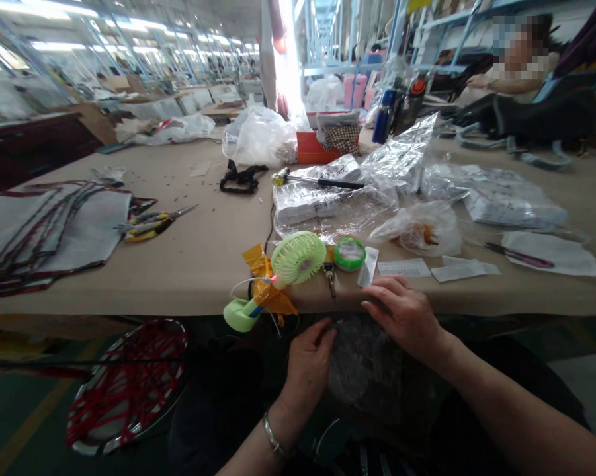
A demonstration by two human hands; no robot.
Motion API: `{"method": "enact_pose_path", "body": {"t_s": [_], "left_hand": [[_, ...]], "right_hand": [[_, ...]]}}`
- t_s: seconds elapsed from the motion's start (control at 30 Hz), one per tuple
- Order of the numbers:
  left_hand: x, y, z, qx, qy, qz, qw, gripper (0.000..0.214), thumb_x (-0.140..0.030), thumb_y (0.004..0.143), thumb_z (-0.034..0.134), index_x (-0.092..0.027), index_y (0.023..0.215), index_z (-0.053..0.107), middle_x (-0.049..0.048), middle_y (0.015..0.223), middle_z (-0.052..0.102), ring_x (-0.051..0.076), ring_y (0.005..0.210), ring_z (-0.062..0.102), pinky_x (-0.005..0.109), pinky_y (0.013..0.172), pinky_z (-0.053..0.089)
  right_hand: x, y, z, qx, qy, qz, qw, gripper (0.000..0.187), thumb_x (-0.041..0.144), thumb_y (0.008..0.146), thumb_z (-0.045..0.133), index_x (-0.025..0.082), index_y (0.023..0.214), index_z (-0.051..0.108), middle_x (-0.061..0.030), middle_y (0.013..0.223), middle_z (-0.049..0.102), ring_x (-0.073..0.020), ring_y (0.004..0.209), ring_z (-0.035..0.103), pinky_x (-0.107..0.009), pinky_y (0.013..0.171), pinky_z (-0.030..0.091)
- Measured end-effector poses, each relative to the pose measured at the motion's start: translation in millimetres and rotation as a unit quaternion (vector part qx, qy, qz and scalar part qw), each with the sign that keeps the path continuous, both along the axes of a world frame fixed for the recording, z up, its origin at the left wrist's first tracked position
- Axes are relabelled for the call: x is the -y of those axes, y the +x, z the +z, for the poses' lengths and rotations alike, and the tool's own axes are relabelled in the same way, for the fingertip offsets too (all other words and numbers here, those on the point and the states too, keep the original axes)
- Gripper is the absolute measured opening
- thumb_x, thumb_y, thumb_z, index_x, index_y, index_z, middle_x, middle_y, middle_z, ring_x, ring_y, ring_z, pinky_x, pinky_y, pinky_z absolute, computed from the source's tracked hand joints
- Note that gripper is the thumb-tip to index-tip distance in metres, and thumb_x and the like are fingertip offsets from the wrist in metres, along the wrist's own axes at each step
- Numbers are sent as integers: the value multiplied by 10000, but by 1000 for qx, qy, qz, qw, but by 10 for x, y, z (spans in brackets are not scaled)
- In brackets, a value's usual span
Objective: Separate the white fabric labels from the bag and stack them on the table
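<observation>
Work at the edge: a fine fingertip step, I judged, with the left hand (310, 360) and right hand (404, 317) apart at the counter's (198, 285) near edge.
Next move: it called, I thought, for a light, exact pinch, clear of the fan (300, 258).
Left grip: thumb and forefinger sat close together; from where I stood I couldn't tell whether they pinched anything.
Right grip: thumb and fingers stood spread, nothing visible between them.
Plastic (364, 377): it lay over the lap, at three o'clock from the left hand; contact was unclear.
Strip (368, 266): it lay on the counter, at twelve o'clock from the right fingertips, just beside them.
Tin (350, 254): it sat at ten o'clock from the right hand.
</observation>
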State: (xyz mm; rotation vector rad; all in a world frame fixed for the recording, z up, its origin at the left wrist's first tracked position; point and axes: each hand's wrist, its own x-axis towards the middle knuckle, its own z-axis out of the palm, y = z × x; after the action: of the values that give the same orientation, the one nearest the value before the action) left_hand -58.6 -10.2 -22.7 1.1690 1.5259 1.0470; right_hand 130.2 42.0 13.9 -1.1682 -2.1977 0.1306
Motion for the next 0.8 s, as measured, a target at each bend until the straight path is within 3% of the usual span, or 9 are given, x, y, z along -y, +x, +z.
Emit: {"method": "enact_pose_path", "body": {"t_s": [0.13, 0.27, 0.4, 0.47, 0.57, 0.63, 0.7, 0.8], "left_hand": [[25, -1, -136, -22, -16, 1, 1000, 226, -286, 740, 582, -182, 895, 708, 71, 925, 715, 207, 883, 630, 314, 831, 444], [49, 76, -166, -16, -30, -13, 999, 151, -269, 717, 591, -184, 748, 712, 48, 745, 706, 195, 749, 621, 288, 717, 452], [29, 248, -60, 104, -74, -42, 991, 167, -290, 719, 598, -148, 667, 668, 35, 645, 651, 153, 640, 579, 247, 601, 440], [7, 356, 49, 212, -119, -47, 969, 206, -339, 713, 625, -135, 703, 650, 42, 666, 650, 143, 629, 584, 248, 601, 450], [-40, 512, 213, 403, -179, -45, 897, 297, -413, 721, 635, -132, 816, 626, 58, 739, 661, 139, 647, 609, 270, 637, 476], [-84, 596, 272, 488, -180, -40, 853, 292, -397, 725, 647, -122, 819, 612, 43, 726, 646, 109, 609, 594, 235, 600, 467], [-131, 661, 281, 515, -175, -26, 838, 249, -325, 697, 691, -107, 779, 603, 21, 678, 624, 75, 553, 562, 179, 522, 425], [-176, 720, 240, 501, -174, -11, 848, 217, -234, 647, 730, -98, 748, 595, 11, 640, 613, 62, 516, 544, 157, 472, 392]], "right_hand": [[-102, 112, -87, 119, 82, -45, 988, 308, 259, 823, 564, 176, 1119, 582, -91, 1189, 584, -276, 1167, 431, -448, 992, 314], [-122, 156, -195, 98, 119, -30, 988, 198, 215, 846, 546, 230, 1028, 623, -22, 1065, 662, -221, 1103, 500, -450, 1042, 238], [-105, 209, -178, 36, 130, -5, 991, 136, 175, 847, 541, 239, 913, 642, 11, 947, 696, -176, 1003, 568, -435, 1038, 259], [-51, 232, -145, 11, 128, 23, 992, 137, 163, 838, 545, 240, 896, 642, 10, 932, 698, -172, 995, 574, -431, 1031, 281], [121, 239, -116, -15, 121, 74, 990, 139, 170, 824, 551, 250, 892, 642, 9, 924, 695, -171, 1009, 571, -427, 1025, 303], [268, 229, -115, -21, 115, 103, 988, 139, 180, 822, 552, 255, 899, 640, 13, 908, 693, -170, 1011, 569, -424, 1026, 308], [382, 227, -117, -19, 114, 122, 986, 148, 173, 826, 545, 254, 910, 636, 17, 888, 692, -165, 1001, 571, -412, 1025, 311], [390, 278, -102, -12, 120, 124, 985, 156, 193, 831, 545, 234, 959, 623, 0, 892, 685, -173, 996, 566, -396, 1001, 342]]}}
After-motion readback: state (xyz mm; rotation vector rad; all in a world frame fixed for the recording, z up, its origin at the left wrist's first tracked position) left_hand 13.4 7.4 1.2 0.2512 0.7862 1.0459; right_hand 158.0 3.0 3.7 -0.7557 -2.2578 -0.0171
